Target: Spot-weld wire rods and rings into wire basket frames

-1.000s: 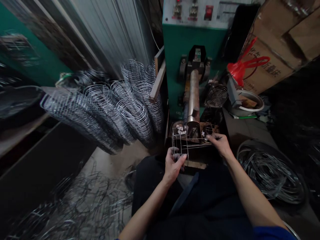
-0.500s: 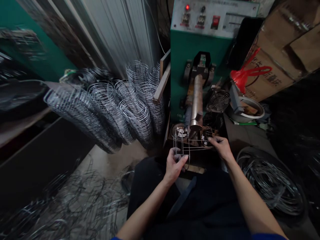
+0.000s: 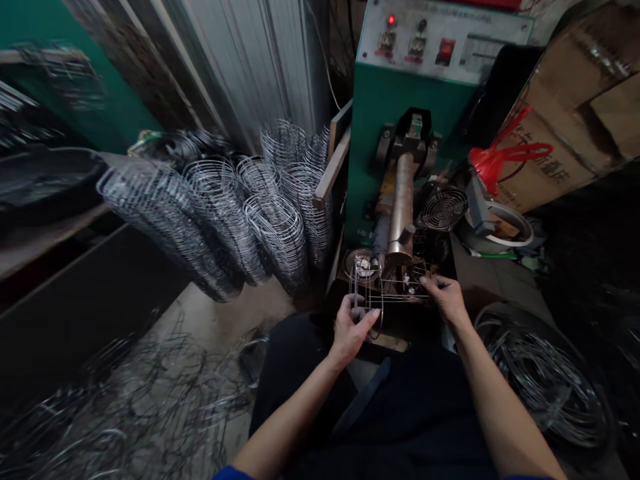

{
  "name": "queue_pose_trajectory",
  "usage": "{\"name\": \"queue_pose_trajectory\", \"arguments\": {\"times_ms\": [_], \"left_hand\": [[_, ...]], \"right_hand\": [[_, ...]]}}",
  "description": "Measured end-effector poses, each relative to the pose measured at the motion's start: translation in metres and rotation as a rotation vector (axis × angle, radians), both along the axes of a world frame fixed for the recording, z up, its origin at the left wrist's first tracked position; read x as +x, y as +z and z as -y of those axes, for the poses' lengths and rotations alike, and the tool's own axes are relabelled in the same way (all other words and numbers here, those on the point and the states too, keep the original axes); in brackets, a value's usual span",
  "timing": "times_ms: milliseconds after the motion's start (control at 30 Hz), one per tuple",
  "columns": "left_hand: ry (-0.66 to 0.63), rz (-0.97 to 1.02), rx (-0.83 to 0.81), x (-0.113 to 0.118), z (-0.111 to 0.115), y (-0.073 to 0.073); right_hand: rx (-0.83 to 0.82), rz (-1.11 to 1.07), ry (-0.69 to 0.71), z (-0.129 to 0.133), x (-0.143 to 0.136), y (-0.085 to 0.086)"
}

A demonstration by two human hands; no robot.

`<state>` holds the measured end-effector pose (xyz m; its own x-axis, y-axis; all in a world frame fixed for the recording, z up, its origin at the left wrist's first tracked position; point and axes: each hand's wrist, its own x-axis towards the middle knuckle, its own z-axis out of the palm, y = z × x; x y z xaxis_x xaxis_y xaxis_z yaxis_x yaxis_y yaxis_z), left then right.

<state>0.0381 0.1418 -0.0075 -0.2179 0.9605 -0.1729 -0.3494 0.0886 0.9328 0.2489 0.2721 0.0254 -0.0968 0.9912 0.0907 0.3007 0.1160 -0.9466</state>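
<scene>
A small wire frame (image 3: 370,299), with several thin metal wires and rounded loops, is held between my two hands in front of the machine. My left hand (image 3: 351,328) is closed around its looped left end, thumb over the wire. At the other end, my right hand (image 3: 445,297) pinches the wires between thumb and fingers. Just above the frame the machine's thick metal cylinder (image 3: 401,210) points down towards me. Beneath it sits a round dish (image 3: 350,265) with white bits in it.
Stacks of wire loops (image 3: 277,233) stand left of the green machine (image 3: 367,140). Loose wires (image 3: 150,393) litter the floor. To the right are a wire coil (image 3: 545,380), a metal bowl (image 3: 523,230), a red plastic bag (image 3: 487,167) and a cardboard box (image 3: 565,113).
The whole view has shifted, so the machine and stacks appear slightly farther right. Both hands keep hold of the wire frame in nearly the same pose.
</scene>
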Motion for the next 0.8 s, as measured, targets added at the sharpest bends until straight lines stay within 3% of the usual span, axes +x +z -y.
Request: {"name": "queue_pose_trajectory", "arguments": {"times_ms": [367, 533, 633, 733, 800], "left_hand": [[0.014, 0.038, -0.024, 0.002, -0.004, 0.005], [0.045, 0.108, -0.033, -0.002, 0.022, 0.011], [0.026, 0.254, -0.075, -0.026, 0.048, 0.031], [-0.215, 0.322, -0.058, -0.059, 0.063, 0.058], [-0.274, 0.295, -0.045, -0.076, 0.066, 0.065]], "right_hand": [[0.022, 0.001, -0.051, -0.005, 0.002, -0.010], [0.049, 0.047, 0.082, 0.021, 0.034, -0.015], [-0.150, 0.083, 0.218, 0.052, 0.059, -0.020], [-0.468, 0.127, 0.336, 0.081, 0.069, -0.018], [-0.611, 0.141, 0.426, 0.094, 0.066, -0.018]]}}
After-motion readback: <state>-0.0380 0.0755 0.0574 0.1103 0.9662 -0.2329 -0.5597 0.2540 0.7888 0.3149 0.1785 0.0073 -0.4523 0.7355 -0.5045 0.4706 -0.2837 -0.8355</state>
